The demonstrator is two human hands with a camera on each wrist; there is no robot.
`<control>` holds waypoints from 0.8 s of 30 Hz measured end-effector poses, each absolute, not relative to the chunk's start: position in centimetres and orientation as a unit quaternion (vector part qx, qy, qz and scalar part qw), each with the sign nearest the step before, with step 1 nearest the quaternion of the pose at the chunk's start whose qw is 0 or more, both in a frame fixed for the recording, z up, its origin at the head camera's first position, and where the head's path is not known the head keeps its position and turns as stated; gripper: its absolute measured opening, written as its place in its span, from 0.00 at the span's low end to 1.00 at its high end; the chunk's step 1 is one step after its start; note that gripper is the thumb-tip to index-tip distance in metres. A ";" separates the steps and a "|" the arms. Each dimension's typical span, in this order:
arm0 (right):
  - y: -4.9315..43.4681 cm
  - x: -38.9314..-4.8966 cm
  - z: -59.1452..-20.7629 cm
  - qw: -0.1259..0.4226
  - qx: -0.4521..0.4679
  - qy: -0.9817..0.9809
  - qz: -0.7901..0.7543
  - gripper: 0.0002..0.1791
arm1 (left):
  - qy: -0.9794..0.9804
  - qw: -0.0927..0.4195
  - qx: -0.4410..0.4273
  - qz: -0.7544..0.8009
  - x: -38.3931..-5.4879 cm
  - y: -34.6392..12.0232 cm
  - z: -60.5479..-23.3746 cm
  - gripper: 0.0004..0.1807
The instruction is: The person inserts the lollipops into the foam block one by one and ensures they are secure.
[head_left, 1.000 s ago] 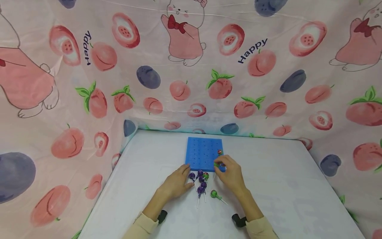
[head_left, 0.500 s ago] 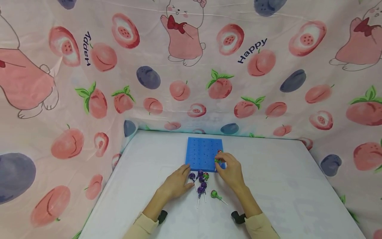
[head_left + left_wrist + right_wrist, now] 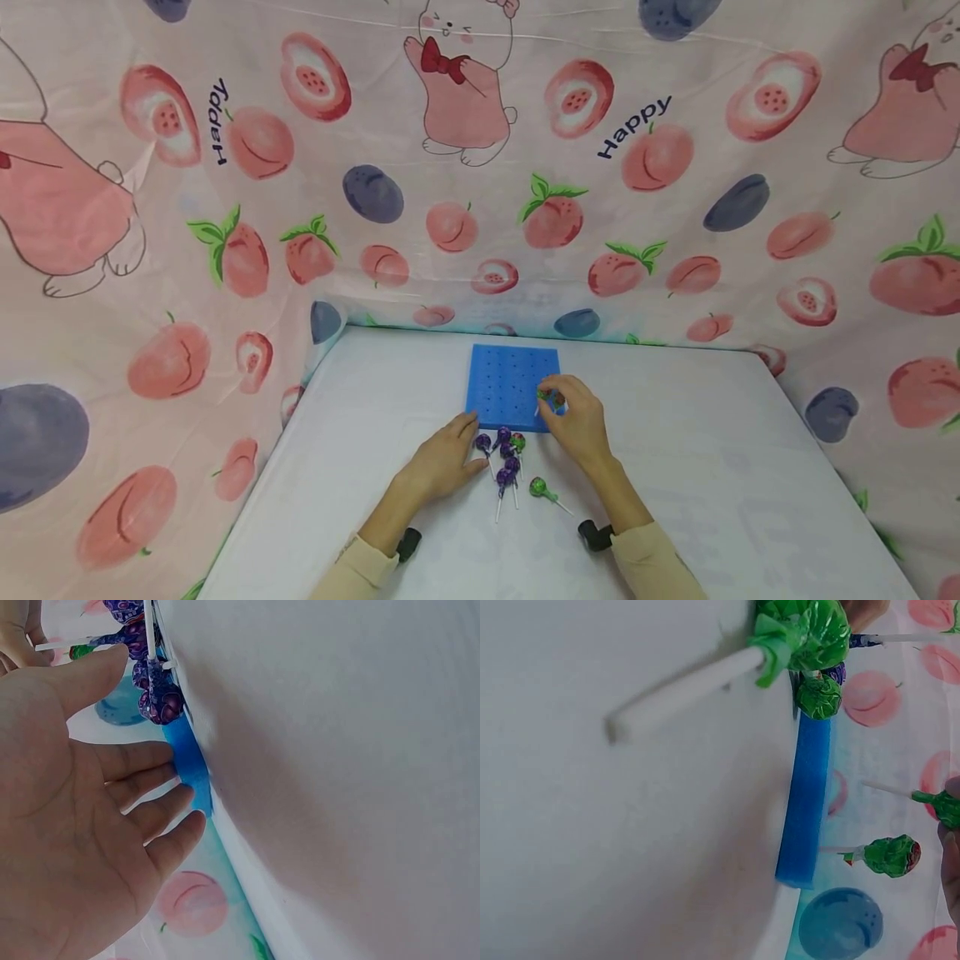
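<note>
My right hand (image 3: 577, 423) pinches a green-wrapped lollipop (image 3: 948, 808) between thumb and fingers, over the right side of a blue pegboard (image 3: 504, 385) with rows of small holes. The held lollipop's white stick is free of the board in the right wrist view. Beside it, another green lollipop (image 3: 891, 856) stands upright on its stick at the board. My left hand (image 3: 444, 457) lies with fingers extended, fingertips at the board's near left corner. Several purple lollipops (image 3: 505, 477) and a green one (image 3: 518, 442) lie bunched just right of that hand.
A single green lollipop (image 3: 538, 487) lies on the white table (image 3: 750, 467), nearer to me than the bunch. Fruit-patterned cloth (image 3: 480, 192) rises behind the table and along its sides.
My right hand has raised its lollipop and shifted it away from me, from the board's near right corner further over the board. The left hand stays in place.
</note>
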State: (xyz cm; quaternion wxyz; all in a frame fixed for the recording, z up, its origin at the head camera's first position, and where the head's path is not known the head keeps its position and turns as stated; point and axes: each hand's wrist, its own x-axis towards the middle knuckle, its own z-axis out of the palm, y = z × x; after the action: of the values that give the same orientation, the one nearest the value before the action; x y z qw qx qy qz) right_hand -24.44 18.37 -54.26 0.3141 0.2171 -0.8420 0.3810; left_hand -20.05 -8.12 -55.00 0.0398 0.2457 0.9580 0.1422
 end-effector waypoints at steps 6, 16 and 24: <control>18.1 -24.9 -54.2 0.326 0.222 -0.837 0.379 0.15 | 0.957 0.044 0.244 0.150 -20.0 -8.2 -54.9 0.41; 18.0 -26.2 -54.7 0.329 0.201 -0.848 0.364 0.15 | 0.957 0.038 0.248 0.147 -20.0 -8.2 -55.0 0.41; 17.8 -27.1 -54.8 0.338 0.200 -0.849 0.353 0.14 | 0.957 0.037 0.249 0.142 -20.2 -8.3 -55.3 0.42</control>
State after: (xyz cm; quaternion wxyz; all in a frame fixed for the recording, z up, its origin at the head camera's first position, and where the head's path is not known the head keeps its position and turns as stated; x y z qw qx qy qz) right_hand -27.07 17.79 -54.85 0.3381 0.2001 -0.8491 0.3530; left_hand -20.16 -8.30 -55.26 0.0371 0.2487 0.9574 0.1419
